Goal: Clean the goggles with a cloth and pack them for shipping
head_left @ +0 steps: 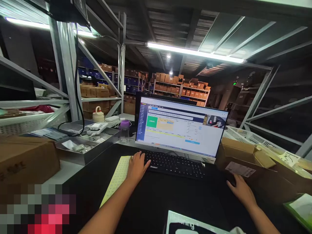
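Observation:
My left hand (136, 166) rests at the left end of a black keyboard (175, 164), fingers spread over the keys and the desk edge, holding nothing. A pale yellow perforated sheet (116, 179) lies just left of it. My right hand (240, 190) lies on the black desk (156, 201) to the right of the keyboard, fingers curved downward as if over a dark mouse that I cannot make out. Behind the keyboard stands a lit monitor (180, 127) with a form on screen.
An open cardboard box (246, 156) sits right of the monitor; another brown box (24, 159) at left. A metal tray (85, 148) of small items and a purple-capped bottle (124, 130) stand at back left. Metal shelving frames both sides. A printed sheet (190, 224) lies near me.

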Tool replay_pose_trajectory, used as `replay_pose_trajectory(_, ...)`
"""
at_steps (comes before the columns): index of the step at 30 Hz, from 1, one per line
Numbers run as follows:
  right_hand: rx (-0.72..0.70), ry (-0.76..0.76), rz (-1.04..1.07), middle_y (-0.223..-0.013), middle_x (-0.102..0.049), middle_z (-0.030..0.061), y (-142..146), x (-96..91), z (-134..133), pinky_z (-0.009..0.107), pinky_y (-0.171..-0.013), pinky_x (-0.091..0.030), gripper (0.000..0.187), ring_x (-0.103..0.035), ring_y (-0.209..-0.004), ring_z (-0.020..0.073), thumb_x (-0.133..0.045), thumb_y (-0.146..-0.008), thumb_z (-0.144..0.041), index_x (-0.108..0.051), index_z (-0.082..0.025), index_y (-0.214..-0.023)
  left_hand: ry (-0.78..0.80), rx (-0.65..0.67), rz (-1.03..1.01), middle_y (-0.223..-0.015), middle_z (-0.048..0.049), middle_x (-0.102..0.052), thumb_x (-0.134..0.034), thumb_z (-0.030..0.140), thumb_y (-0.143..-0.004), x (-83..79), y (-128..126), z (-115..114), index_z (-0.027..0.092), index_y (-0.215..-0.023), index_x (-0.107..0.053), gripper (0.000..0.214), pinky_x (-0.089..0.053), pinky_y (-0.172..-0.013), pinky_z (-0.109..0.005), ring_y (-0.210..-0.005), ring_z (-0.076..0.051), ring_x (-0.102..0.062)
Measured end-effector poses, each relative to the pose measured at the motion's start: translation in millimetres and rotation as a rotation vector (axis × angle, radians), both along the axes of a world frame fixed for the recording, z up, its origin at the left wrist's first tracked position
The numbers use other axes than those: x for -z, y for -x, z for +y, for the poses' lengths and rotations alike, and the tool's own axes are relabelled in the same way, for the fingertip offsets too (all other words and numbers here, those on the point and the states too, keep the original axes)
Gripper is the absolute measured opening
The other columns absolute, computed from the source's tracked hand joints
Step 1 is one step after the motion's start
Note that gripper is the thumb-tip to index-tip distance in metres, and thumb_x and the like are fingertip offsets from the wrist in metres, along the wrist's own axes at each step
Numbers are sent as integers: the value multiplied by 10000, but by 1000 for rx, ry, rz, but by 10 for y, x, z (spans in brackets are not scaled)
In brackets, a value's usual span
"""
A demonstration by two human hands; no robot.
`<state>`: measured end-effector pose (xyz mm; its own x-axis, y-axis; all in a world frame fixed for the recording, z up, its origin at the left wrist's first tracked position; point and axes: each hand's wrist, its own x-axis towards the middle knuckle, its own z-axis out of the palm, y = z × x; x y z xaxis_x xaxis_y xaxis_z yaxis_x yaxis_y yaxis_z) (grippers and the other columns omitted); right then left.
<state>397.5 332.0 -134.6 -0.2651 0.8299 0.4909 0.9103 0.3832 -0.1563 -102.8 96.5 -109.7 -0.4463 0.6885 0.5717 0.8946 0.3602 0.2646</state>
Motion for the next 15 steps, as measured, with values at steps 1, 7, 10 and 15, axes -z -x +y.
replay_pose_trajectory(1, 5, -5, 4, -1272, -642, 176, -13, 23, 18, 401, -1002, -511, 560, -635, -1190, 302, -433, -843, -442, -571, -116, -1278, 3, 4, 6, -1374, -216, -569, -493, 412, -946, 9, 4, 0, 102, -1261, -592, 453, -358, -1121, -525, -1313, -351, -494)
replay_pose_trajectory(7, 73, -24, 28, -1219, -645, 198, -17, 81, 22, 437, -1010, -497, 518, -627, -1176, 341, -463, -822, -403, -600, -106, -1224, 22, 13, 48, -1348, -214, -577, -510, 413, -939, 39, 2, 5, 83, -1297, -553, 489, -406, -1094, -473, -1272, -338, -524)
replay_pose_trajectory(10, 94, -20, 28, -1224, -639, 188, -9, 72, -10, 442, -996, -501, 498, -631, -1160, 338, -483, -821, -398, -607, -127, -1220, 33, 17, 58, -1333, -218, -578, -503, 410, -944, 39, 3, 13, 79, -1294, -549, 484, -425, -1072, -475, -1256, -345, -533)
replay_pose_trajectory(15, 91, -23, 6, -1252, -631, 173, -1, 39, -67, 429, -1009, -489, 490, -618, -1178, 327, -471, -842, -403, -596, -139, -1235, 42, 25, 54, -1330, -215, -574, -505, 414, -948, 30, 8, 20, 84, -1284, -557, 474, -434, -1064, -476, -1256, -346, -531)
